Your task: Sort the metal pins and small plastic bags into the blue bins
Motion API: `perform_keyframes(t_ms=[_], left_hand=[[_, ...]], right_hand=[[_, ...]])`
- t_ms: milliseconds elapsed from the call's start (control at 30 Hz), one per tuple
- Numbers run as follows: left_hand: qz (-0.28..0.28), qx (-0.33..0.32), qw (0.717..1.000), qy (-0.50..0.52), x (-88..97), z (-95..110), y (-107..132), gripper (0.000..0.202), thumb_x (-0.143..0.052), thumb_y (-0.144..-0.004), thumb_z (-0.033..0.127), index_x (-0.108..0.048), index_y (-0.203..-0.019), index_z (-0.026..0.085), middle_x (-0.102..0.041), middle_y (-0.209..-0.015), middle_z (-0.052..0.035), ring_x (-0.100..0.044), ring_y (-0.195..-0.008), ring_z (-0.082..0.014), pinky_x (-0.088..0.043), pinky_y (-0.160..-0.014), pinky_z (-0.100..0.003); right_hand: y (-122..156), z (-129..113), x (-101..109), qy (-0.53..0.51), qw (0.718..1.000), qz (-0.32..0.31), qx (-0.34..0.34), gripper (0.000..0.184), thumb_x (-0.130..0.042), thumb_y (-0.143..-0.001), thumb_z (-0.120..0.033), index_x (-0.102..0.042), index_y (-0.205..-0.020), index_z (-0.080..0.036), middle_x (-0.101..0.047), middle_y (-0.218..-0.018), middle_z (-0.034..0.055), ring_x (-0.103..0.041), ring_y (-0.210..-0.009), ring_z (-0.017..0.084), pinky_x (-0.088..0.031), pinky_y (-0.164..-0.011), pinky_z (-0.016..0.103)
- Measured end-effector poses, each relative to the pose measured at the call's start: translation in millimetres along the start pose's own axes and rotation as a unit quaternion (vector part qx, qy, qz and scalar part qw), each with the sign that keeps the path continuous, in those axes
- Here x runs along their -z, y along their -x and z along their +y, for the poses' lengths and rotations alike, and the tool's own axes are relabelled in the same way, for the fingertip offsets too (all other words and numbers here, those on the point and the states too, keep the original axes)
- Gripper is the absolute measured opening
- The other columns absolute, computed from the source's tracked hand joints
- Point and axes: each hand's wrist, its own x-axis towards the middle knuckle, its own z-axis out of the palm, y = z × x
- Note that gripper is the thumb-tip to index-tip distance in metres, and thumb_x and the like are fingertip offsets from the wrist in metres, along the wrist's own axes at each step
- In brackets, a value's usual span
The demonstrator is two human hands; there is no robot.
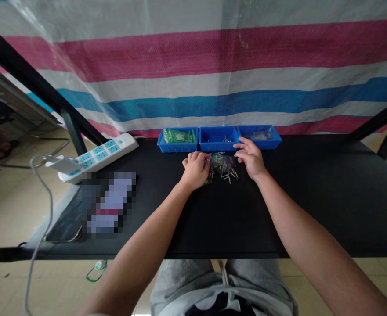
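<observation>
My left hand [196, 170] rests at the left side of a small heap of thin metal pieces, perhaps pop rivets [229, 172]. Its fingers are curled in at the edge of a clear plastic bag [218, 159], and what they pinch is hidden. Just right of the heap, my right hand [251, 159] hovers with fingers apart and nothing visible in them. Behind it stand three blue bins in a row. The left bin [177, 148] has a green bag in it, the middle bin [209, 138] a few metal pieces, the right bin [275, 140] a clear bag of small parts.
On the black tabletop [219, 219], a white power strip [104, 153] with a plugged-in charger and grey cable lies at left. Nearer are a dark tablet-like object [64, 217] and a blurred-out phone-like item [114, 202]. Black frame bars and a striped tarp [193, 74] stand behind.
</observation>
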Motion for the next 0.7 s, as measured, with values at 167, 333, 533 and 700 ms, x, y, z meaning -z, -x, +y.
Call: perform_keyframes(t_ms=[167,333,533,700], left_hand=[[-0.006,-0.007,1.0,-0.003,-0.7,-1,0,0.023,-0.049,-0.086,0.022,-0.06,-0.106,0.025,-0.059,-0.115,-0.0094,-0.047,-0.113,-0.0294,-0.037,-0.092,-0.05],[-0.025,-0.02,0.999,-0.005,-1.2,-1,0,0.03,-0.047,-0.085,0.021,-0.062,-0.111,0.024,-0.06,-0.119,-0.0089,-0.047,-0.116,-0.0297,-0.038,-0.092,-0.051],[-0.063,-0.043,0.997,-0.03,-2.9,-1,1,0.039,-0.049,-0.087,0.029,-0.058,-0.124,0.021,-0.053,-0.137,-0.0121,-0.043,-0.126,-0.0306,-0.035,-0.098,-0.054],[-0.075,-0.058,0.995,-0.044,-2.6,0,1,0.042,-0.051,-0.087,0.032,-0.055,-0.127,0.023,-0.056,-0.134,-0.0114,-0.046,-0.123,-0.0306,-0.035,-0.098,-0.054]], right_hand=[[3,2,-2,0.121,0.991,0.027,0.054,0.026,-0.064,-0.062,-0.025,-0.061,-0.087,-0.018,-0.058,-0.069,-0.0021,-0.052,-0.06,0.012,-0.041,-0.057,0.027],[15,-5,-8,0.311,0.934,-0.095,0.147,0.004,-0.062,-0.067,-0.021,-0.064,-0.07,-0.018,-0.058,-0.062,-0.0001,-0.052,-0.06,0.015,-0.041,-0.061,0.03],[19,-4,-13,0.397,0.885,-0.153,0.187,0.015,-0.065,-0.068,-0.02,-0.065,-0.082,-0.018,-0.055,-0.068,0.0007,-0.051,-0.065,0.016,-0.04,-0.062,0.029],[20,0,-15,0.424,0.871,-0.155,0.192,0.036,-0.066,-0.07,-0.021,-0.064,-0.105,-0.018,-0.057,-0.078,0.0023,-0.053,-0.072,0.018,-0.044,-0.067,0.03]])
